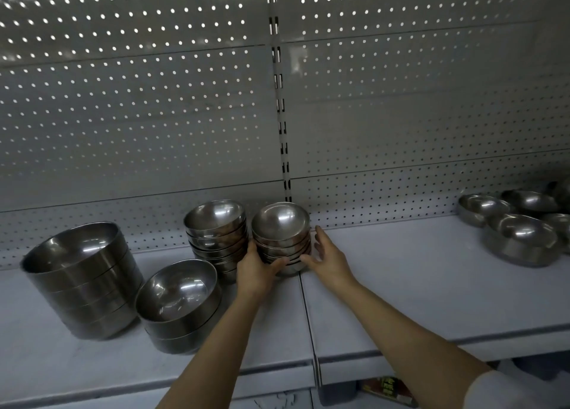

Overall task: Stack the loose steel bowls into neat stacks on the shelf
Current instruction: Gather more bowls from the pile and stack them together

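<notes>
- A small stack of bowls (281,239), mid-shelf (401,285) by the back panel, is being squared: gripped low by the left hand (254,269), steadied by the right hand (328,259), fingers spread.
- Loose bowls (518,232) far right likely need fetching next.

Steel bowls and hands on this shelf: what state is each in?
Small steel bowl stack between the hands: nested, upright.
Neighbouring small bowl stack: nested, upright.
Tall wide bowl stack: nested, leaning.
Loose steel bowls: unstacked.
Left hand: grips stack.
Right hand: open beside it.
</notes>
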Action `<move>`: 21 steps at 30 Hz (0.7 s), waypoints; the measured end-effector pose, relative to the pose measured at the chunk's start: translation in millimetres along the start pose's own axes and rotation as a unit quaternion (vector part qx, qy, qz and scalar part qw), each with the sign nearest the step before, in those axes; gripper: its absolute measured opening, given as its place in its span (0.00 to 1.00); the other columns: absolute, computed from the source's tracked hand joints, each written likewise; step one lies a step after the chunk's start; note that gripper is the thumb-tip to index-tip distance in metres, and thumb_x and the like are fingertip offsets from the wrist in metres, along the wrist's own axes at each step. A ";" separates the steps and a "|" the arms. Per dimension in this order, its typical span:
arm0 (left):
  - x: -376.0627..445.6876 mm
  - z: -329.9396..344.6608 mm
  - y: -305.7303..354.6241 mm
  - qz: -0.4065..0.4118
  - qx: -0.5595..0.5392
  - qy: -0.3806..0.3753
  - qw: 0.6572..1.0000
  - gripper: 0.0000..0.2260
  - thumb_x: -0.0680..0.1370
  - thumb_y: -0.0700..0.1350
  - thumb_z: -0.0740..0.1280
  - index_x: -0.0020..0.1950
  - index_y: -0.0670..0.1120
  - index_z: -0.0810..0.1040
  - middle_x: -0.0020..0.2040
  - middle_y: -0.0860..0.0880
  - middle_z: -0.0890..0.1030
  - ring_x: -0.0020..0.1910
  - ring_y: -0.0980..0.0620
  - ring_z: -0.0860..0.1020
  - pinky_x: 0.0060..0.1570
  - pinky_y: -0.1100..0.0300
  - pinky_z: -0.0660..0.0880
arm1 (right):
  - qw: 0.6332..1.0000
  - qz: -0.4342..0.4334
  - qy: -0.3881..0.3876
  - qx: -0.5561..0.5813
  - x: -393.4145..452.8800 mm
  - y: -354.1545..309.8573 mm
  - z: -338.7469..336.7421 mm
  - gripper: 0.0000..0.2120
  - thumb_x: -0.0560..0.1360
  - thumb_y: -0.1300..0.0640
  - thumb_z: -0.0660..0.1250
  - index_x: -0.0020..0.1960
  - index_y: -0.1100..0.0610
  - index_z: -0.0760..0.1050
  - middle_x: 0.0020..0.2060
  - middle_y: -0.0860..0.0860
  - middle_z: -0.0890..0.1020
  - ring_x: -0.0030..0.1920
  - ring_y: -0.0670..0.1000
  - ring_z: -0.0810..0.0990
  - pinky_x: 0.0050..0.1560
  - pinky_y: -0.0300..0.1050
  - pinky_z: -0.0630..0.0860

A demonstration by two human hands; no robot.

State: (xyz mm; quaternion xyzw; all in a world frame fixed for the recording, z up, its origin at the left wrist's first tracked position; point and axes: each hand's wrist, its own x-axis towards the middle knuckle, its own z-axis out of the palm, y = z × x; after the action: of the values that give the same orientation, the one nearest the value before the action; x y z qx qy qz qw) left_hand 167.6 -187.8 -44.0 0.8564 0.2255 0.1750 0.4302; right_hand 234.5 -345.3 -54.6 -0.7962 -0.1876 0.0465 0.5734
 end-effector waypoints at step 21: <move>-75.7 70.8 190.8 0.374 0.369 -0.188 0.830 0.34 0.83 0.62 0.54 0.81 0.43 0.50 0.82 0.43 0.50 0.80 0.44 0.50 0.78 0.49 0.53 | 0.904 0.051 0.158 -0.394 -132.8 -21.4 -237.9 0.34 0.77 0.49 0.65 0.77 0.57 0.56 0.74 0.55 0.63 0.72 0.54 0.64 0.69 0.47 0.65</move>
State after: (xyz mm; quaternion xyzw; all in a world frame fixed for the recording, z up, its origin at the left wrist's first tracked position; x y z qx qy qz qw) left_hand 184.2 -375.8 63.3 0.9867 -0.1494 0.0620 0.0175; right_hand 175.1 -599.3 27.1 -0.9624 -0.0570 -0.1286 0.2324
